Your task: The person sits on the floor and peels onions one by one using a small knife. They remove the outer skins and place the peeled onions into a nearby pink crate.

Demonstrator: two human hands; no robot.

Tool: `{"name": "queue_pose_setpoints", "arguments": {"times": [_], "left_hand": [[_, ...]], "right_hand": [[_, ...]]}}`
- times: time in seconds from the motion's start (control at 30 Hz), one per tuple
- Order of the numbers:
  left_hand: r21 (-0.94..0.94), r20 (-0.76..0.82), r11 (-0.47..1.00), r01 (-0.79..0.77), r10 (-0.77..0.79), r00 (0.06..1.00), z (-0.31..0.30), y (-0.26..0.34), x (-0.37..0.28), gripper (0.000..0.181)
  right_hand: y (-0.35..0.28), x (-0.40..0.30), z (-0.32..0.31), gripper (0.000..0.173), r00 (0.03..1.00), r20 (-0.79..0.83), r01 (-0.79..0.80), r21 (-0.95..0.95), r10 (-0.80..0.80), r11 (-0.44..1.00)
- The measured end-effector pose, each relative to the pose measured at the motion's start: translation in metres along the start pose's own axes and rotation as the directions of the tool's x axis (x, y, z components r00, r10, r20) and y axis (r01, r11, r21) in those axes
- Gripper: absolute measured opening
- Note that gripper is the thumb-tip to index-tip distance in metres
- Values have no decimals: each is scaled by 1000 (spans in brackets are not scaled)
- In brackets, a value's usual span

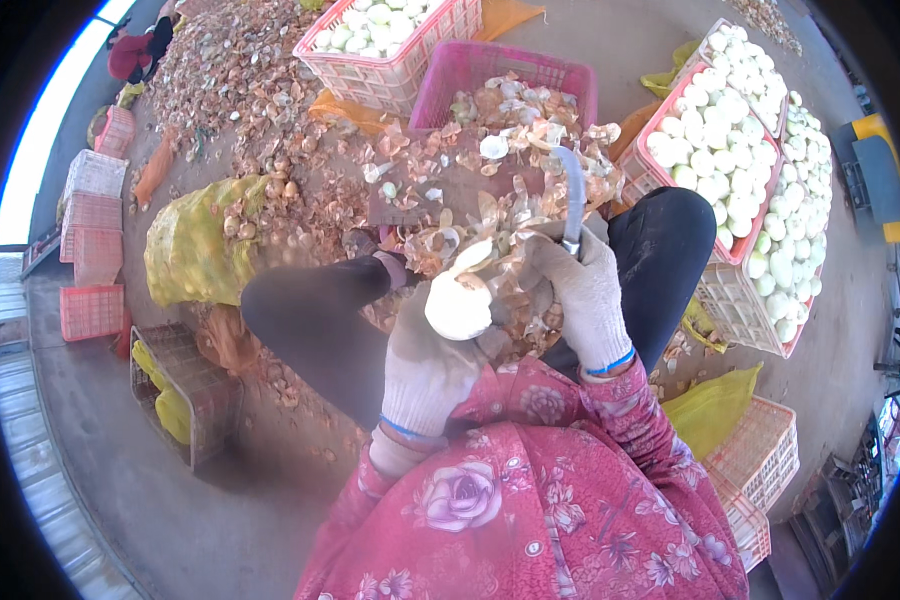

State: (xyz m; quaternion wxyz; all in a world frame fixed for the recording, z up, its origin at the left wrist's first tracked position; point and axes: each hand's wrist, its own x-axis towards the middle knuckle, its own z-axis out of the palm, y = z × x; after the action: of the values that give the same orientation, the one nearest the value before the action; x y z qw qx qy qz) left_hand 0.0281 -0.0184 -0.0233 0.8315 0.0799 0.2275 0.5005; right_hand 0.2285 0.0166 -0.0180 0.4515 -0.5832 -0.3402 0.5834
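Observation:
Gloved in white knit, my left hand [431, 375] holds a partly peeled onion [456, 309]. A strip of skin stands up from the onion's top, and a brownish patch of skin shows on its upper right. My right hand [586, 289], in the same kind of glove, grips a knife with a curved blade [572, 187]. The blade points up and away from me, apart from the onion. Loose onion skins [487, 225] lie beyond and beneath my hands, over a board [450, 176] in front of me.
Past the board stands a magenta crate [510, 52] holding skins. Crates of peeled onions stand at the back [390, 67] and right [667, 169]. A yellow mesh sack of onions [195, 244] lies left, near a tipped crate [217, 390]. Another person [131, 56] is far left, beside heaped skins.

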Motion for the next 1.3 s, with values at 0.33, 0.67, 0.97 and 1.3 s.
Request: {"name": "queue_pose_setpoints", "arguments": {"times": [0.33, 0.67, 0.97, 1.3], "left_hand": [[-404, -68, 914, -40, 14, 998, -17, -1, 6, 53], [-366, -105, 931, 2, -43, 994, -10, 4, 13, 52], [-413, -119, 910, -20, -32, 992, -24, -2, 17, 60], [803, -158, 589, -92, 360, 919, -28, -3, 13, 52]], "right_hand": [[-7, -41, -10, 30, 908, 404, 410, -807, -110, 425], [19, -43, -7, 26, 856, 469, 516, -793, -217, 324], [31, -46, 4, 24, 891, 337, 421, -865, -304, 274], [10, -45, -2, 26, 876, 384, -166, -330, 293, 929]]}}
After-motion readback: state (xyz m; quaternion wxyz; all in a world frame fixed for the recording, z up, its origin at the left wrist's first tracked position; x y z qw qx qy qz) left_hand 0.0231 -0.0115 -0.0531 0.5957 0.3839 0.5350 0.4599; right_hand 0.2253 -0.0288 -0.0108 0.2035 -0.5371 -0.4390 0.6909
